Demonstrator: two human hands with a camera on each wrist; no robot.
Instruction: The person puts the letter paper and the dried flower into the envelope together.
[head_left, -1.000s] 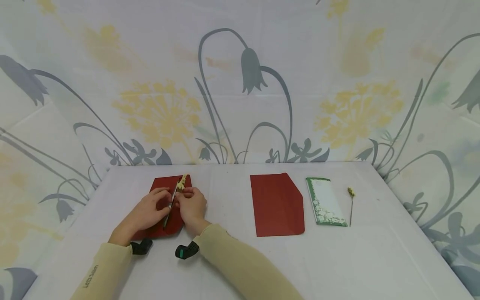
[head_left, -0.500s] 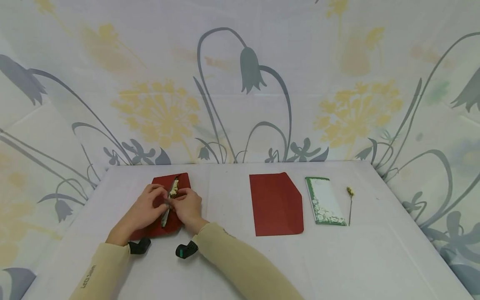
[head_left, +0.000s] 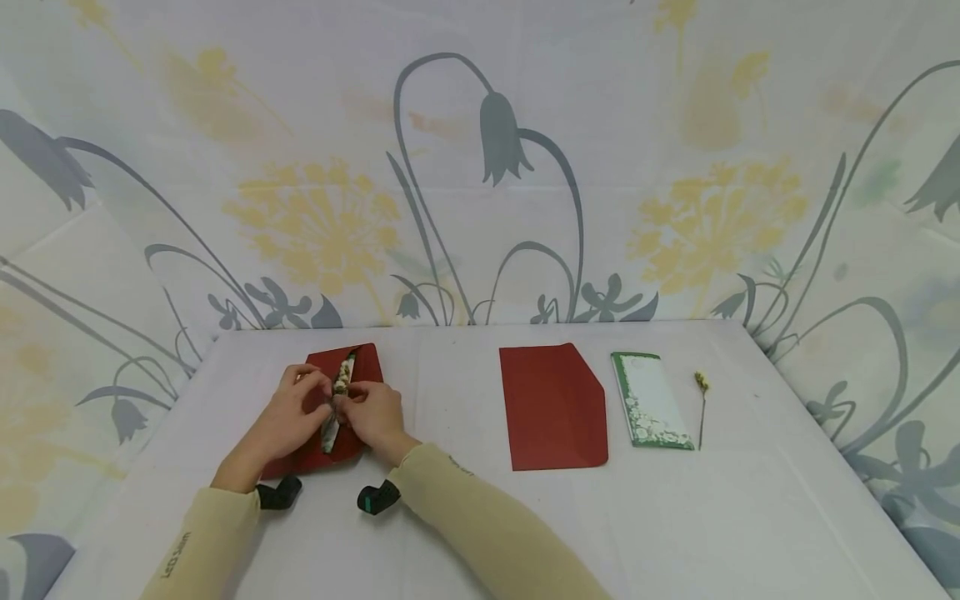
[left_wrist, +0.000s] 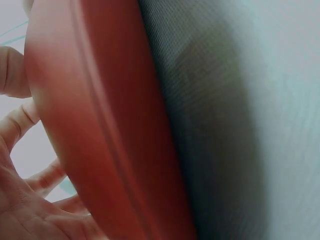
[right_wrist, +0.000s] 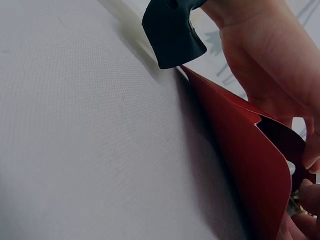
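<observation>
A red envelope (head_left: 318, 362) lies at the left of the table in the head view, its slit-like opening gaping lengthwise. In the opening show a white-and-green card (head_left: 328, 437) and a sprig of small pale yellow flowers (head_left: 342, 375). My left hand (head_left: 296, 414) grips the envelope's left side at the opening, thumb and index finger near the stem. From the right, my right hand (head_left: 372, 414) pinches the sprig just below its blossoms. The two thumbs nearly meet there and hide part of the stem. In the right wrist view the envelope (right_wrist: 235, 145) bulges up at its mouth.
A second red envelope (head_left: 555, 408) lies flat right of centre. Beside it are a white card with a green floral border (head_left: 652, 400) and another yellow flower sprig (head_left: 701, 382). Black wrist devices (head_left: 279, 493) sit below both hands. A flower-printed cloth (head_left: 465, 242) stands behind the table.
The sprig has shifted left and down, from lying over the envelope's opening to sitting in it against the card. The right hand moved slightly left with it, and the opening has widened.
</observation>
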